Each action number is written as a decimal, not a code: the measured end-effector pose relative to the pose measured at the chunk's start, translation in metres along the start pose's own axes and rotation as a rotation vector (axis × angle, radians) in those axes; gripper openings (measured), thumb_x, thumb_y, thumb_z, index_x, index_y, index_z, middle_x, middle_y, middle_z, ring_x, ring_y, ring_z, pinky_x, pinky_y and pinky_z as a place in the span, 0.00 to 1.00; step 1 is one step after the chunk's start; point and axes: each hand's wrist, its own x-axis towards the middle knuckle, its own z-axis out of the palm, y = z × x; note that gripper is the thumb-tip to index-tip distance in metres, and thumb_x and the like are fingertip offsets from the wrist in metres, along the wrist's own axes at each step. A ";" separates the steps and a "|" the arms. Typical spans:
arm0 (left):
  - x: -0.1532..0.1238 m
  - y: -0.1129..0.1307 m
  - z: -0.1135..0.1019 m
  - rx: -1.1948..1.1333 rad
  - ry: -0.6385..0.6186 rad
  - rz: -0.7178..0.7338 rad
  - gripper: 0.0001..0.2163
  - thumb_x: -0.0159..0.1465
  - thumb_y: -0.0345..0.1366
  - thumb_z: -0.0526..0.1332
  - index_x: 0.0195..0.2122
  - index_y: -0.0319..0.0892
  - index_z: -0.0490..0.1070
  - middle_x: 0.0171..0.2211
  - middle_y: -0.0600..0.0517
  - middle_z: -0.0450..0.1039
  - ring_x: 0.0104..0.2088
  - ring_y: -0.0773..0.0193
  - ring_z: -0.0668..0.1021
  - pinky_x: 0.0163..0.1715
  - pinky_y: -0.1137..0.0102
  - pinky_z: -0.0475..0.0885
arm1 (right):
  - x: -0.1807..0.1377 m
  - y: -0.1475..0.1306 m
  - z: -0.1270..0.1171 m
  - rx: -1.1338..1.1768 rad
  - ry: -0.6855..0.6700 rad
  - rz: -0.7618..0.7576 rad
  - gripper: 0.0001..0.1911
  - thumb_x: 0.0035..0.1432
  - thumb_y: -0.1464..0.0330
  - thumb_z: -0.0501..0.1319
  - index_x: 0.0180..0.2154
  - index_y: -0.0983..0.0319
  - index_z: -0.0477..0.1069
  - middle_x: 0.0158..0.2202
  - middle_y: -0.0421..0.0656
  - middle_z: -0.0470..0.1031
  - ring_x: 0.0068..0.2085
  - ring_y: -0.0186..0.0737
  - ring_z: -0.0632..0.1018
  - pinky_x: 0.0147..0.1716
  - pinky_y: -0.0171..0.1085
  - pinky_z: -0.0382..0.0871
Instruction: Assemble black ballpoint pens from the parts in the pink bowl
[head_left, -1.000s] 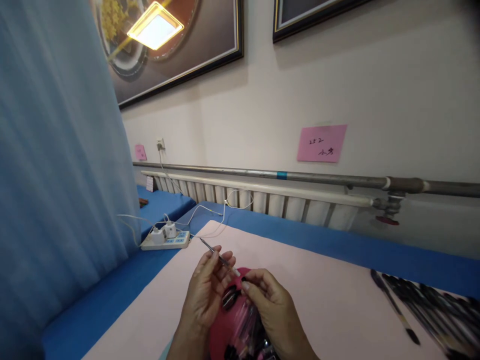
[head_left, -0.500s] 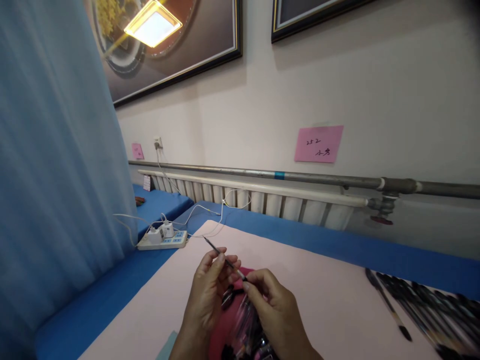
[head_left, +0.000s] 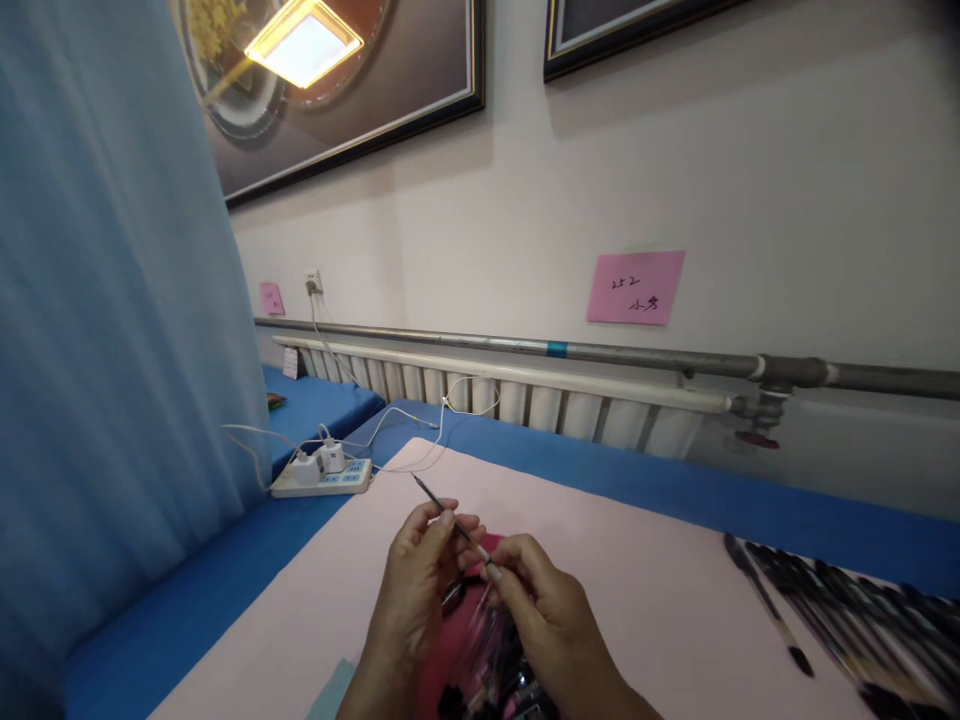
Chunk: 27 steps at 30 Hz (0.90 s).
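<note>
Pink sheet [head_left: 637, 560] spread below, and over it the right hand [head_left: 544, 600] pinches one end of a slim dark tool [head_left: 466, 534], likely a brush, left hand [head_left: 420, 565] pinching its shaft: pale near the right, pointed at the far tip. Looks like close work at that pale end, calling for a steady left grip; beyond sits a power strip [head_left: 322, 488].

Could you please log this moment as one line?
left hand: holds slim dark rod; right hand: pinches its near end; long dark brushes: at right
</note>
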 end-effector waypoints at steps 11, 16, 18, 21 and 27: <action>0.005 -0.004 -0.002 0.005 0.054 -0.021 0.12 0.55 0.33 0.65 0.38 0.37 0.68 0.31 0.45 0.77 0.29 0.64 0.79 0.29 0.71 0.74 | 0.003 -0.002 -0.002 0.044 0.001 0.103 0.08 0.53 0.63 0.59 0.33 0.58 0.62 0.28 0.38 0.70 0.28 0.37 0.73 0.27 0.34 0.66; 0.005 -0.005 -0.003 0.002 0.056 -0.003 0.12 0.55 0.33 0.65 0.38 0.37 0.67 0.31 0.44 0.77 0.30 0.63 0.79 0.29 0.71 0.74 | 0.000 0.001 -0.004 -0.285 0.007 -0.160 0.09 0.60 0.65 0.52 0.29 0.59 0.66 0.30 0.41 0.72 0.33 0.39 0.73 0.33 0.36 0.65; 0.005 -0.005 -0.002 -0.009 0.049 0.005 0.12 0.55 0.33 0.65 0.38 0.37 0.67 0.30 0.45 0.77 0.30 0.63 0.79 0.29 0.71 0.74 | 0.000 0.003 -0.004 -0.260 -0.010 -0.145 0.10 0.61 0.65 0.50 0.30 0.59 0.67 0.30 0.41 0.73 0.33 0.39 0.74 0.33 0.35 0.66; 0.005 -0.006 0.000 -0.016 0.054 -0.001 0.11 0.55 0.33 0.65 0.38 0.38 0.67 0.30 0.46 0.77 0.29 0.64 0.79 0.29 0.71 0.73 | 0.001 0.010 -0.001 -0.266 0.014 -0.092 0.05 0.59 0.64 0.55 0.32 0.58 0.65 0.29 0.40 0.73 0.30 0.38 0.74 0.30 0.34 0.67; 0.007 -0.010 0.000 -0.045 0.033 -0.022 0.12 0.54 0.34 0.66 0.37 0.38 0.67 0.29 0.46 0.77 0.27 0.65 0.78 0.28 0.71 0.73 | 0.003 0.025 -0.002 -0.404 0.050 -0.340 0.08 0.60 0.67 0.51 0.29 0.58 0.65 0.30 0.42 0.73 0.32 0.39 0.74 0.31 0.34 0.68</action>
